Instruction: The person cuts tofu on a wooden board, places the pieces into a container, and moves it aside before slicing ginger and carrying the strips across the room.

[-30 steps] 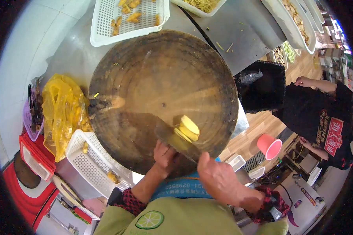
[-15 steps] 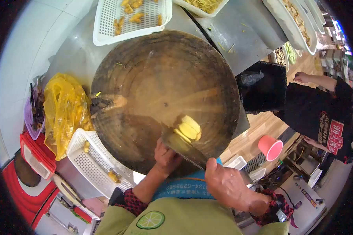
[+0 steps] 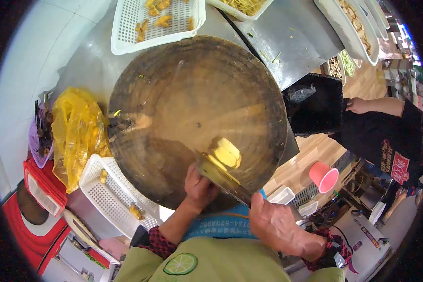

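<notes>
A round wooden chopping block [image 3: 197, 98] fills the middle of the view. Pale yellow slices [image 3: 227, 153] lie overlapped near its lower right part. The broad blade of a knife [image 3: 223, 181] stands just below them, with a thin slice along its far side. My right hand [image 3: 277, 225] is closed around the knife's handle. Against the near side of the blade, my left hand [image 3: 199, 188] has its fingers bent and pressed together; whatever they hold is hidden.
White baskets [image 3: 120, 199] with brown pieces lie at the lower left and top. A yellow bag [image 3: 77, 138] sits left of the block. Beyond a black bin [image 3: 317, 105] at right is a person in black [image 3: 380, 136]. A pink bucket [image 3: 323, 176] stands on the floor.
The knife blade has tilted and shifted slightly, and one slice now lies apart from the others along it. The person at right has moved an arm closer to the black bin.
</notes>
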### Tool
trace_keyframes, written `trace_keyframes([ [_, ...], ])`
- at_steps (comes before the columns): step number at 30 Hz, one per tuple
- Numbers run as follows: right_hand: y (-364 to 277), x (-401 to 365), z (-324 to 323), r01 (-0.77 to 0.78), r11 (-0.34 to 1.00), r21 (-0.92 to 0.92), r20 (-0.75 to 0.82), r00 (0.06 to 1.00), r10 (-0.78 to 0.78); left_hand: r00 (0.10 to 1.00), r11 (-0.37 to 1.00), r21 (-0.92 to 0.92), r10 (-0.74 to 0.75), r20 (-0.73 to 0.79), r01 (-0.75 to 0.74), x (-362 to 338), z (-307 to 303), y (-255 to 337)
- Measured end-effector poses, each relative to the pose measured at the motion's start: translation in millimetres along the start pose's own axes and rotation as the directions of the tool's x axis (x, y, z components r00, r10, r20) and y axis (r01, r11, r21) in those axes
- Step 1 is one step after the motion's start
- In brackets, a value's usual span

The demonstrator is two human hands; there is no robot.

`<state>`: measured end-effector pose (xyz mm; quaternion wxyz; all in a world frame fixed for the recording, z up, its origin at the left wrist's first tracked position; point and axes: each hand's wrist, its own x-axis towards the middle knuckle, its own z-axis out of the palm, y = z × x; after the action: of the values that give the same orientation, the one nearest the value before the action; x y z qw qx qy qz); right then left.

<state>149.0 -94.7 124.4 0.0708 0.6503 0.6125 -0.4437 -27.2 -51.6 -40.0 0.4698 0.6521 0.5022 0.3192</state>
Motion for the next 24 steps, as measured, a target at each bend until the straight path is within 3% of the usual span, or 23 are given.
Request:
trace_keyframes([
  [2,-0.2,3.6,-0.8,0.001,1.000,-0.024,0.022,1.000,0.000,0.899,0.855,0.290,0.436,0.047,-0.430,14.7,-9.2,10.4],
  [4,-1.0,12.0,-0.3,-0.010,0.996,0.094,0.030,1.000,0.007,0.903,0.858,0.291,0.426,0.053,-0.423,14.4,-10.4,11.8],
  [8,-1.0,38.2,15.6,0.037,0.996,0.083,-0.078,0.996,-0.031,0.907,0.864,0.279,0.411,0.088,-0.419,18.9,-10.8,15.4],
  [11,0.8,36.5,23.7,-0.011,0.998,0.054,-0.147,0.989,0.019,0.922,0.870,0.307,0.377,0.092,-0.386,13.0,-9.7,14.5],
  [15,3.7,23.4,7.5,-0.001,0.998,0.069,-0.088,0.996,0.008,0.919,0.850,0.358,0.387,0.075,-0.387,16.3,-9.1,20.6],
  [24,1.1,7.2,4.9,-0.001,0.999,0.036,-0.032,0.999,0.003,0.902,0.859,0.287,0.429,0.049,-0.424,21.0,-10.0,20.3],
])
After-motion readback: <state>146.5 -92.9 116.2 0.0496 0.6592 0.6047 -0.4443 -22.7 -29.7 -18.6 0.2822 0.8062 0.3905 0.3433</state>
